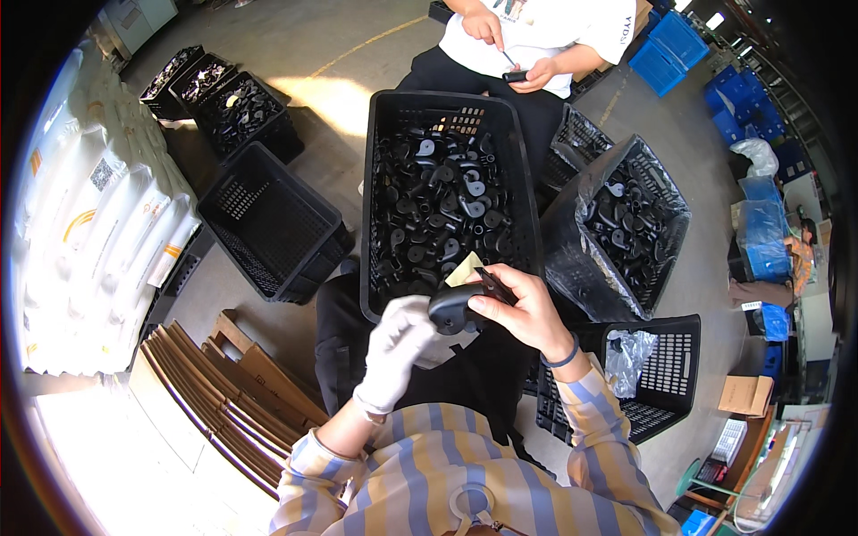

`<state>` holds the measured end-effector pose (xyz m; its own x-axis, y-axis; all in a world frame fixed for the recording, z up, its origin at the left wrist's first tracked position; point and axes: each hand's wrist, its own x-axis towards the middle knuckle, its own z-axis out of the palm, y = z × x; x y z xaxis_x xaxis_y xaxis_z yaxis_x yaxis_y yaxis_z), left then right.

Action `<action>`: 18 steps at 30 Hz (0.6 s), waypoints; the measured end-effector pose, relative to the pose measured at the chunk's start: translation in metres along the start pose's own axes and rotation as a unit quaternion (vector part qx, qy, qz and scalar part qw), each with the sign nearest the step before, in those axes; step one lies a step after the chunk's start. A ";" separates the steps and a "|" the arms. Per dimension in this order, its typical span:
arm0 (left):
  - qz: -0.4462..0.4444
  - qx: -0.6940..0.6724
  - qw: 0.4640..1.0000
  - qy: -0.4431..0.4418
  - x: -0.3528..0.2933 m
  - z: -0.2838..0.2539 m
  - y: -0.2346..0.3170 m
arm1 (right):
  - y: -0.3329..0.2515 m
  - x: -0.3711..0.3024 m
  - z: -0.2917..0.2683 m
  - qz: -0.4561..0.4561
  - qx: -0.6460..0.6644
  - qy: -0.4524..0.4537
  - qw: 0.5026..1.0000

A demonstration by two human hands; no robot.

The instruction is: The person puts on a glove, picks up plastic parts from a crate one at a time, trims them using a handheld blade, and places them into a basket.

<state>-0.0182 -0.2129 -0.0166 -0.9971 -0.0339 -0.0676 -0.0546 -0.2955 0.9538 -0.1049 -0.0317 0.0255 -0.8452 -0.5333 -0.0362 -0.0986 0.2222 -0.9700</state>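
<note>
Right hand [529, 311]: bare, grasping the part [452, 310], thumb on its upper side; a dark strip [495, 284] lies at the fingers, its kind unclear.
Left hand [396, 344]: gloved, fingers curled at the part's left end; whether gripping or only touching, I cannot tell.
Part: black, rounded, above the lap by the near end of the crate [524, 183].
Yellow scrap [463, 269]: just beyond the part.
Handling: probably best with the thumb firm and gloved fingertips clear of the strip, should it be sharp.
</note>
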 end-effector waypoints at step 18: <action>-0.172 -0.269 0.947 0.013 0.024 -0.004 -0.005 | -0.021 -0.016 0.019 -0.203 -0.403 0.025 0.892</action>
<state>-0.0414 -0.2161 -0.0239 -0.9228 0.1313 -0.3622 -0.3352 -0.7371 0.5868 -0.0795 -0.0433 0.0422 -0.6735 -0.6714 0.3092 -0.7313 0.5440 -0.4115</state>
